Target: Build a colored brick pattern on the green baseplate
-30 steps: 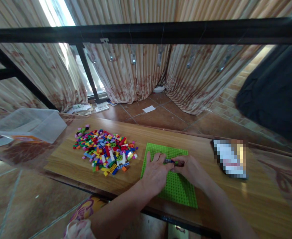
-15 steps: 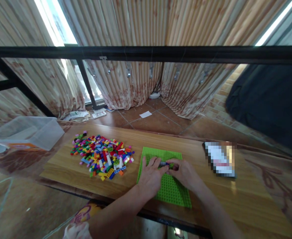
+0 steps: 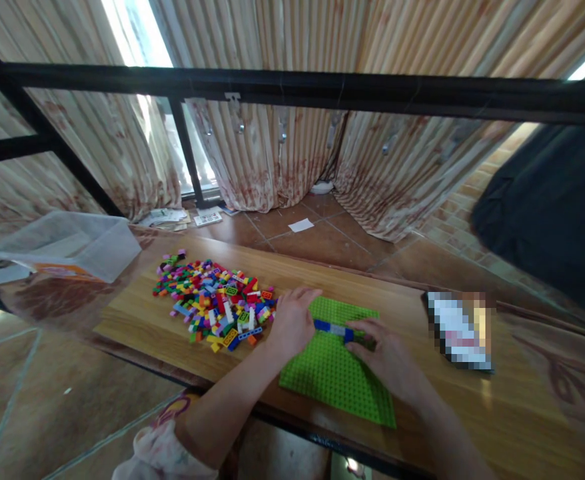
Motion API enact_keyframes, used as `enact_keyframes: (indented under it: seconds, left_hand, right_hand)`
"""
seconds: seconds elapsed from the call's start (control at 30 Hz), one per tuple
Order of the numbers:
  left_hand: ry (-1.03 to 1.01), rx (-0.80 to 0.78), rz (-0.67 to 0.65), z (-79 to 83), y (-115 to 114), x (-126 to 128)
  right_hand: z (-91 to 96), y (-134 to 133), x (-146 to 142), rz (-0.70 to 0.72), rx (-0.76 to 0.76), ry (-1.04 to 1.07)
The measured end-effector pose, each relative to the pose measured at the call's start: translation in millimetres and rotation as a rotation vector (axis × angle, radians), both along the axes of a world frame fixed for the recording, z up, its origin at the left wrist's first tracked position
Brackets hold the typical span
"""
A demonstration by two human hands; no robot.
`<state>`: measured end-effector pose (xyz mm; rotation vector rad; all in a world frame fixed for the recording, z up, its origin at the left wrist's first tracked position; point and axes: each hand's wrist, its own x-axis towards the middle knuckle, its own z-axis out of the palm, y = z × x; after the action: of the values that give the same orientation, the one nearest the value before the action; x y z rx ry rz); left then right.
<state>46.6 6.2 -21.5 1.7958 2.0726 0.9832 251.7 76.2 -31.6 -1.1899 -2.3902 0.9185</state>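
Observation:
A green studded baseplate (image 3: 340,380) lies on the wooden tabletop. Across its upper part runs a short row of toy bricks, a blue brick (image 3: 322,325) at the left, a grey brick (image 3: 338,330) in the middle and another blue brick (image 3: 348,336) at the right. My right hand (image 3: 385,353) has its thumb and forefinger on either side of that right-hand blue brick. Between the plate's left edge and the brick pile, my left hand (image 3: 295,320) hovers with fingers stretched out, holding nothing I can see. Part of the row's left end is close behind it.
A heap of mixed coloured bricks (image 3: 217,300) spreads to the left of the plate. Farther left stands a clear plastic bin (image 3: 107,250). A blurred-out flat object (image 3: 457,333) lies at the right. Behind the table, a dark metal rail (image 3: 292,90) crosses before curtains.
My left hand has come off the bricks on the plate and moved left toward the heap, uncovering the blue and grey row. My right hand stays by the row. The view has shifted slightly.

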Motion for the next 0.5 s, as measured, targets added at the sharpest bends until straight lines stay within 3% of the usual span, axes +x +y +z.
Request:
enact_keyframes:
  seconds: [0.23,0.5]
  left_hand:
    - [0.015,0.027,0.039,-4.0,1.4,-12.8]
    - [-0.010,0.010,0.091,2.7,2.6,-23.9]
  right_hand:
    - [-0.5,-0.7,-4.7,0.009,-0.032,-0.013]
    - [-4.2,-0.2,-8.2,0.026,0.007,-0.042]
